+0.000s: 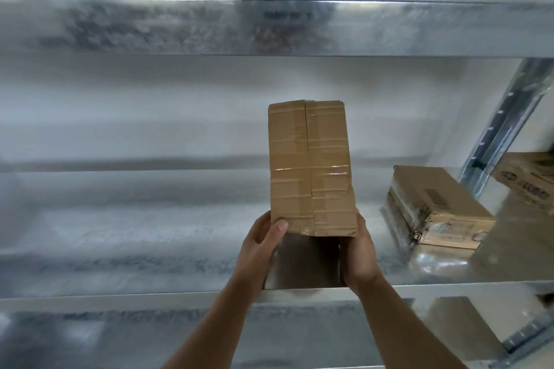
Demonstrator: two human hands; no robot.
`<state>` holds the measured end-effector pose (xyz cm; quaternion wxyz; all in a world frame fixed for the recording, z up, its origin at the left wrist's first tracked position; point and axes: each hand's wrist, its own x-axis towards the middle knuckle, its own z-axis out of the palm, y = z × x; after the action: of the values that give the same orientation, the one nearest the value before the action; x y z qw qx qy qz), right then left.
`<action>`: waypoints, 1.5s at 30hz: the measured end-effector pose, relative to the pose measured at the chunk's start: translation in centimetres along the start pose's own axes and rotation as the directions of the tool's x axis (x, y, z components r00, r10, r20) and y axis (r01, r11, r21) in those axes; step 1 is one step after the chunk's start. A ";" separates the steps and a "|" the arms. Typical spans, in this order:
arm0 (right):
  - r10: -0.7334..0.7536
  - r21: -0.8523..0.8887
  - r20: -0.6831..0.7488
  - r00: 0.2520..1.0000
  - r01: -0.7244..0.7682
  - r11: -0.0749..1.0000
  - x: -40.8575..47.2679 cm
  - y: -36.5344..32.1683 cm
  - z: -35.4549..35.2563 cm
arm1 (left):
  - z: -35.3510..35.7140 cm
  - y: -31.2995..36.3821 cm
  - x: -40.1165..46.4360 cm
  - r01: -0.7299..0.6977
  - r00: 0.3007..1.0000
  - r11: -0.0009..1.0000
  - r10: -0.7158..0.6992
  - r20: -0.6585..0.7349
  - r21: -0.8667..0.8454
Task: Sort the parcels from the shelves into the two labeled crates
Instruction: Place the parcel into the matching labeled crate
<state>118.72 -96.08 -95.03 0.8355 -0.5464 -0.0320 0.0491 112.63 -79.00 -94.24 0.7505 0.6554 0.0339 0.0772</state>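
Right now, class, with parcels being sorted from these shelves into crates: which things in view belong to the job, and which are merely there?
Part of the job:
tall brown taped cardboard parcel, gripped by left hand and right hand
flat brown cardboard parcel with barcode label
printed cardboard box at far right
galvanised metal shelf

Merely there:
white wall
perforated steel upright
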 end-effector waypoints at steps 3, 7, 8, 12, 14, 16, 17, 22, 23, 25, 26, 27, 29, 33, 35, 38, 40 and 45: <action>-0.038 -0.071 -0.067 0.997 0.033 0.997 0.0 -0.1 0.3 | -0.3 -0.2 -0.2 0.009 1.000 1.000 -0.009 0.019 0.016; -0.030 -0.133 -0.115 0.993 0.015 0.991 1.8 2.1 -0.9 | -0.5 -0.3 -0.1 0.000 1.000 1.000 0.000 0.011 -0.002; -0.038 -0.146 -0.126 0.991 0.019 0.989 1.5 1.7 -0.5 | -0.5 -0.2 -0.1 -0.005 1.000 1.000 0.005 0.011 -0.012; -0.060 -0.220 -0.131 0.990 0.030 0.975 0.9 1.2 0.2 | -0.6 -0.2 -0.1 -0.006 1.000 0.998 0.007 0.019 -0.067; -0.077 -0.233 -0.127 0.989 0.046 0.971 0.6 0.9 0.5 | -0.6 -0.2 0.0 0.000 1.000 0.997 0.002 0.023 -0.079; -0.113 -0.201 -0.147 0.983 0.082 0.976 0.5 0.8 0.5 | -0.8 -0.2 0.0 0.000 1.000 0.995 0.002 0.021 -0.103; -0.129 -0.175 -0.156 0.979 0.101 0.979 0.5 0.8 0.5 | -0.8 -0.2 0.1 0.008 1.000 0.992 -0.007 0.010 -0.123; -0.121 -0.023 -0.218 0.969 0.119 0.993 0.2 0.7 0.0 | -1.3 -0.2 0.5 -0.002 0.992 0.947 -0.038 -0.117 -0.322; -0.121 -0.011 -0.230 0.966 0.122 0.992 0.1 0.6 0.0 | -1.4 -0.2 0.6 -0.022 0.988 0.933 -0.036 -0.153 -0.360; -0.135 -0.027 -0.238 0.962 0.133 0.991 -0.1 0.5 0.1 | -1.5 -0.5 0.8 -0.058 0.978 0.918 -0.027 -0.208 -0.392; -0.167 -0.054 -0.231 0.959 0.158 0.986 -0.2 0.4 0.2 | -1.5 -0.7 1.0 -0.066 0.972 0.922 -0.027 -0.233 -0.382; -0.203 -0.082 -0.229 0.952 0.189 0.979 -0.4 0.4 0.3 | -1.5 -0.9 1.2 -0.071 0.966 0.928 -0.027 -0.255 -0.366; -0.247 -0.119 -0.247 0.937 0.223 0.967 -0.5 0.5 0.4 | -1.1 -1.2 1.4 -0.089 0.960 0.949 0.001 -0.279 -0.302; -0.285 -0.128 -0.238 0.929 0.261 0.957 -0.7 0.8 0.8 | -0.1 -0.9 1.1 -0.089 0.970 0.996 0.093 -0.225 0.030; -0.304 -0.129 -0.257 0.917 0.279 0.952 -0.6 0.9 0.7 | 0.3 -0.7 0.9 -0.075 0.977 0.988 0.100 -0.189 0.137; -0.327 -0.180 -0.279 0.903 0.285 0.941 -0.7 1.0 0.6 | 0.0 -0.9 1.0 -0.101 0.978 0.988 0.119 -0.170 0.113; -0.328 -0.201 -0.275 0.904 0.279 0.939 -0.6 1.0 0.6 | -0.2 -0.9 0.9 -0.102 0.977 0.991 0.116 -0.178 0.085; -0.324 -0.256 -0.287 0.901 0.254 0.933 -0.5 1.1 0.9 | -0.2 -0.6 0.8 -0.078 0.982 0.995 0.087 -0.168 0.059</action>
<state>118.08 -94.83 -95.65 0.7639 -0.6221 0.0199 -0.1706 113.42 -78.77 -94.82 0.7237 0.6666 0.0729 0.1630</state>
